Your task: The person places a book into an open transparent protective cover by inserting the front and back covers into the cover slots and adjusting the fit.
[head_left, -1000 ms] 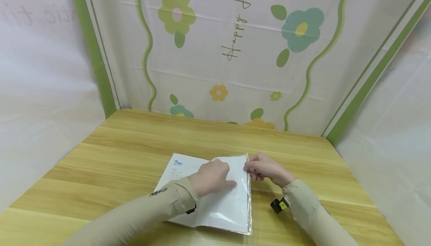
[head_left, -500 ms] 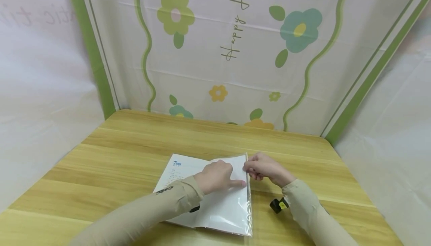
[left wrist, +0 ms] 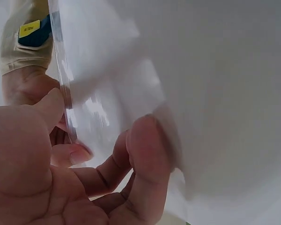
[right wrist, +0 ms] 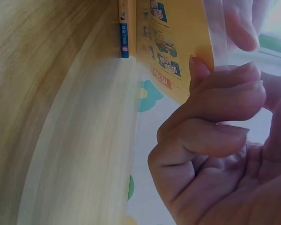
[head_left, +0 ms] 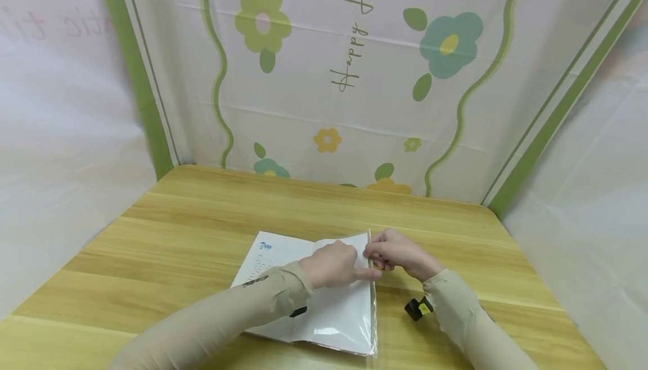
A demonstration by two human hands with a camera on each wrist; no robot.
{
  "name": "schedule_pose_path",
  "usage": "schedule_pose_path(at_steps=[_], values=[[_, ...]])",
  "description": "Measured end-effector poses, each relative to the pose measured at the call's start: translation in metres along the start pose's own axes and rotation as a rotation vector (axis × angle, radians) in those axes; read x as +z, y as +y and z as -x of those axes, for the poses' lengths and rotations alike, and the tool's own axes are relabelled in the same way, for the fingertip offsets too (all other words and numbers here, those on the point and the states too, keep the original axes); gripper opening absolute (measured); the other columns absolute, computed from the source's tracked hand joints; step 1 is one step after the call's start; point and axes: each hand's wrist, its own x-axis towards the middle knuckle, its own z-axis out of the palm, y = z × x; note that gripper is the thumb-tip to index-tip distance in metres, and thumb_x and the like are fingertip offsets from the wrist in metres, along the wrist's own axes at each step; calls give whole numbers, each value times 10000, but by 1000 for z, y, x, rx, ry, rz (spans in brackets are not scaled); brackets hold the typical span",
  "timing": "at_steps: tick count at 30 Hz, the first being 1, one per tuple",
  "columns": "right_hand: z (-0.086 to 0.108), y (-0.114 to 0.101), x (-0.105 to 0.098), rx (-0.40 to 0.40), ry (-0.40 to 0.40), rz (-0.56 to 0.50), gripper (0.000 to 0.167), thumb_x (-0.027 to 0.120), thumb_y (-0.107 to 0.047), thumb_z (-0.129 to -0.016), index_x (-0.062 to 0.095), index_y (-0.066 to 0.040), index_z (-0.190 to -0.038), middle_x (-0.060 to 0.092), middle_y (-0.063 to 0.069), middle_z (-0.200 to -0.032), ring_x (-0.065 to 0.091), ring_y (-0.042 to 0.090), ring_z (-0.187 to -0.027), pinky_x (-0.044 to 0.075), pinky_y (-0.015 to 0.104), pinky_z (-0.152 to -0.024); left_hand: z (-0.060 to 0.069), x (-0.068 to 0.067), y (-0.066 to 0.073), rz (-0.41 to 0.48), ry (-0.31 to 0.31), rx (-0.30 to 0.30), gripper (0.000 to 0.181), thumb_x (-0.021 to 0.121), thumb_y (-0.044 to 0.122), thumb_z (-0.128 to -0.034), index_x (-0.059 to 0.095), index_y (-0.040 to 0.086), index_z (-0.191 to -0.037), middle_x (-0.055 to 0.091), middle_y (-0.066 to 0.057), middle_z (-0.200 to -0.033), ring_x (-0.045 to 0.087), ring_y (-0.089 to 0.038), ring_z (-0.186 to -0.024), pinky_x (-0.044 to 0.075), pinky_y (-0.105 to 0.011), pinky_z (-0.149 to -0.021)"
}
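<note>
Lying open at six o'clock on the table (head_left: 152, 246), the book (head_left: 339, 308) showed clear film (head_left: 373, 325) gleaming down its three-o'clock edge. There went the left hand (head_left: 331, 266), sliding toward three, gripping nothing, thumb (head_left: 368, 274) now over that edge: smoothing looked nearly across! The right hand (head_left: 397, 251) pinched the edge at two. Left fingertips hid from the head view; print (head_left: 260, 267) looked unreadably small.

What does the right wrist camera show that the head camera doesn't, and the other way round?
Only right wrist: the yellow-orange outer cover with its coloured print, and the partly blue spine.
Only head: the left page with its blue print, and the "Happy" lettering.
Both: the right hand gripping the edge of the book, the wooden table and the flower-patterned backdrop.
</note>
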Motion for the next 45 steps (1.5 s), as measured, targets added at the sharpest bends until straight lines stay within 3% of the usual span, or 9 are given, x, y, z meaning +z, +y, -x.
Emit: schedule_pose_path(at_steps=[6, 14, 21, 30, 40, 45], values=[[0, -1, 0, -1, -9, 16, 255, 648, -107, -838, 548, -79, -605, 511, 2, -521, 408, 86, -449, 319, 205, -447, 0, 0, 4, 53, -43, -14, 562, 603, 554, -927, 471, 133, -579, 458, 13, -493, 455, -106, -404, 342, -215, -397], [-2, 2, 2, -13, -21, 39, 267, 634, -78, -825, 532, -84, -578, 501, 0, -502, 389, 90, -439, 288, 222, -446, -2, 1, 6, 87, -80, -45, 389, 635, 336, -932, 509, 115, -638, 467, 14, -526, 586, -182, -422, 407, -234, -383], [0, 2, 4, -22, -22, 46, 241, 599, -56, -831, 534, -65, -599, 500, 10, -503, 378, 92, -444, 309, 209, -437, -2, 1, 9, 68, -77, -24, 368, 617, 279, -930, 464, 130, -630, 435, 22, -519, 541, -151, -388, 355, -218, -367], [-1, 2, 3, -27, -23, 49, 244, 574, -69, -867, 556, -50, -624, 508, 13, -510, 391, 93, -446, 340, 199, -437, -5, 4, 12, -59, 10, -4, 413, 622, 366, -925, 426, 170, -619, 377, 42, -550, 365, -75, -458, 296, -220, -413], [0, 2, 4, -26, -29, 32, 282, 558, -81, -898, 512, -62, -621, 485, 15, -511, 370, 98, -452, 321, 219, -449, -3, 4, 15, 1, 27, 8, 401, 608, 261, -922, 392, 158, -600, 339, 46, -516, 339, -76, -428, 263, -208, -396], [-1, 1, 3, -21, -41, 24, 306, 567, -110, -916, 502, -65, -621, 481, 14, -511, 375, 101, -460, 316, 232, -456, -3, 2, 16, 17, 21, 5, 384, 587, 257, -926, 412, 161, -599, 389, 43, -486, 382, -73, -401, 300, -204, -379]])
